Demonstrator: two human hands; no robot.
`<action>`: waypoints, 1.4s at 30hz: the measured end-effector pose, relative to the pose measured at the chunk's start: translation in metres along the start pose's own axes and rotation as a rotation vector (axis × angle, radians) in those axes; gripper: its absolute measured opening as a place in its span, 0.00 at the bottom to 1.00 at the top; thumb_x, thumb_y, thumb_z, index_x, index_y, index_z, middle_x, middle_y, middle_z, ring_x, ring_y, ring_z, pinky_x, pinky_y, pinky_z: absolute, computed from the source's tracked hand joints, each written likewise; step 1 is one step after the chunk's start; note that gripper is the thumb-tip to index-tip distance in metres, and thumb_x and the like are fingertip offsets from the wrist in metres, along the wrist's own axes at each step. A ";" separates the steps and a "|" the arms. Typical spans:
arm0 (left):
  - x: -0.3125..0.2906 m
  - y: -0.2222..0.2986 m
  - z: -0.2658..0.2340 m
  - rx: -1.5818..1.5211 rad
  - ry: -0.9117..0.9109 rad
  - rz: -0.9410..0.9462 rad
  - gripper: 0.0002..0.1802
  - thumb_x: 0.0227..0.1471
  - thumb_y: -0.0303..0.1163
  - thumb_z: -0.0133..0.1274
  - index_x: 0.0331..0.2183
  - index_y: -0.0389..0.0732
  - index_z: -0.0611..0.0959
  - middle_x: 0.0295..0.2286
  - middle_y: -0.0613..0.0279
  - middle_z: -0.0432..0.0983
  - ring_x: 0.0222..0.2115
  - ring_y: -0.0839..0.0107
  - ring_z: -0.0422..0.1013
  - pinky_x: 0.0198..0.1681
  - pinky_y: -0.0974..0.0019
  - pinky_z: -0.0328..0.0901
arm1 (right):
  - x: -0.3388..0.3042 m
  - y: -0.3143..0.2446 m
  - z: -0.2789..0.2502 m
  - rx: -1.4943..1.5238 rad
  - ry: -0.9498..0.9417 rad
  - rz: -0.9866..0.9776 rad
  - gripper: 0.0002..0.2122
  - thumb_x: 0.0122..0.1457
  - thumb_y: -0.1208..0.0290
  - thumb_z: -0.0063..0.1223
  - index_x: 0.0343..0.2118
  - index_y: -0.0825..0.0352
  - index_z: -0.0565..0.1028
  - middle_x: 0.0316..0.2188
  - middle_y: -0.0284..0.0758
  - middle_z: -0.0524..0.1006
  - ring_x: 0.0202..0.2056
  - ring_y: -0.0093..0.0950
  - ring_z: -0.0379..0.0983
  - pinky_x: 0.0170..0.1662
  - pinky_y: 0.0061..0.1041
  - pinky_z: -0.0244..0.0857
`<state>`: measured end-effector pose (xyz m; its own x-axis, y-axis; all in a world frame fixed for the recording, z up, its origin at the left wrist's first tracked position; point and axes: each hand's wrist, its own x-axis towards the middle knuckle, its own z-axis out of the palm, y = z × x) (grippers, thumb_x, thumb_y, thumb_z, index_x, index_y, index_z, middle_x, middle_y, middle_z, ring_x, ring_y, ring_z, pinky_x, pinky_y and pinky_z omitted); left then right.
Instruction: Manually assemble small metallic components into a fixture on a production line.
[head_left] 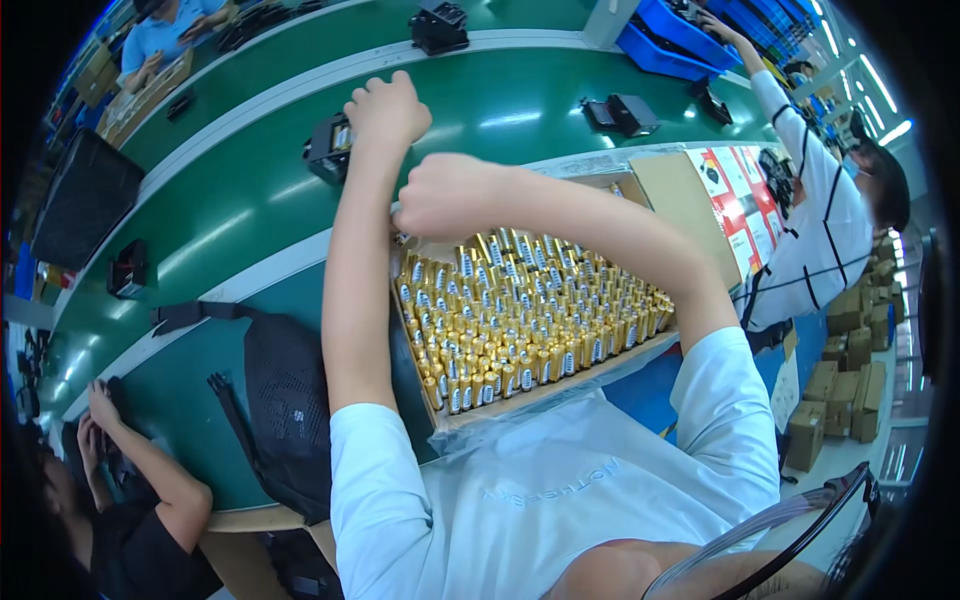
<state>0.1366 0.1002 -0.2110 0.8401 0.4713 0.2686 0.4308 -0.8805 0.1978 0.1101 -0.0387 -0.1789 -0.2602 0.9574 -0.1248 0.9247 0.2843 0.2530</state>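
My left hand [390, 108] reaches over the green conveyor belt, fingers curled, right beside a black device [322, 150]. Gold batteries show in an open compartment of that device. Whatever the left fingers hold is hidden behind the hand. My right hand [447, 196] is closed, knuckles up, just below the left one, above the far left corner of a cardboard box [425, 405]. Its fingertips are turned away from view, so their contents cannot be made out. The box is packed with many upright gold batteries [520, 310], some leaning at the far side.
A black mesh bag [285, 400] lies left of the box. Other black devices [622, 114] sit along the belt. Blue bins [665, 45] stand at the far right. Co-workers are at the right [820, 215], lower left [150, 480] and far left [170, 40].
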 end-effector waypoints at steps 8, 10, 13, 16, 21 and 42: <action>-0.002 -0.001 -0.007 -0.155 -0.132 0.016 0.18 0.50 0.33 0.48 0.43 0.37 0.78 0.41 0.43 0.75 0.43 0.45 0.70 0.47 0.47 0.64 | -0.121 0.038 -0.029 0.424 0.112 0.380 0.06 0.49 0.73 0.56 0.31 0.65 0.78 0.20 0.37 0.79 0.20 0.35 0.73 0.27 0.32 0.69; -0.001 0.005 -0.006 -0.176 -0.159 0.039 0.18 0.50 0.33 0.48 0.42 0.37 0.78 0.41 0.44 0.75 0.43 0.45 0.70 0.48 0.47 0.64 | -0.152 0.040 -0.008 0.486 0.143 0.438 0.07 0.48 0.73 0.57 0.32 0.65 0.79 0.19 0.37 0.79 0.20 0.35 0.73 0.27 0.32 0.69; -0.004 0.010 -0.005 -0.188 -0.210 0.052 0.19 0.51 0.34 0.48 0.44 0.37 0.78 0.43 0.45 0.76 0.45 0.46 0.70 0.49 0.48 0.64 | -0.186 0.036 0.015 0.315 0.021 0.513 0.07 0.52 0.73 0.57 0.35 0.65 0.79 0.21 0.36 0.78 0.23 0.34 0.74 0.31 0.28 0.69; -0.005 0.014 -0.004 -0.198 -0.241 0.075 0.20 0.51 0.35 0.48 0.46 0.38 0.78 0.44 0.46 0.76 0.46 0.46 0.70 0.50 0.48 0.63 | -0.214 0.034 0.033 0.206 -0.017 0.553 0.08 0.52 0.73 0.57 0.35 0.65 0.79 0.22 0.35 0.79 0.23 0.34 0.75 0.32 0.27 0.69; -0.007 0.014 -0.003 -0.211 -0.294 0.081 0.23 0.52 0.36 0.49 0.50 0.39 0.78 0.46 0.48 0.76 0.48 0.47 0.70 0.51 0.49 0.63 | -0.242 0.035 0.045 0.042 -0.025 0.544 0.08 0.48 0.73 0.58 0.33 0.66 0.79 0.24 0.34 0.80 0.23 0.35 0.75 0.31 0.28 0.70; -0.004 0.040 -0.026 -0.375 -0.604 0.351 0.22 0.55 0.37 0.52 0.51 0.42 0.76 0.43 0.52 0.78 0.41 0.57 0.75 0.47 0.56 0.70 | -0.268 0.030 0.027 1.511 0.239 1.061 0.11 0.52 0.73 0.51 0.39 0.68 0.75 0.25 0.34 0.79 0.21 0.23 0.73 0.25 0.24 0.67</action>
<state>0.1420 0.0648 -0.1802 0.9860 -0.0340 -0.1632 0.0585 -0.8463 0.5295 0.2149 -0.2885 -0.1638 0.6137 0.7072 -0.3510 0.1035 -0.5128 -0.8522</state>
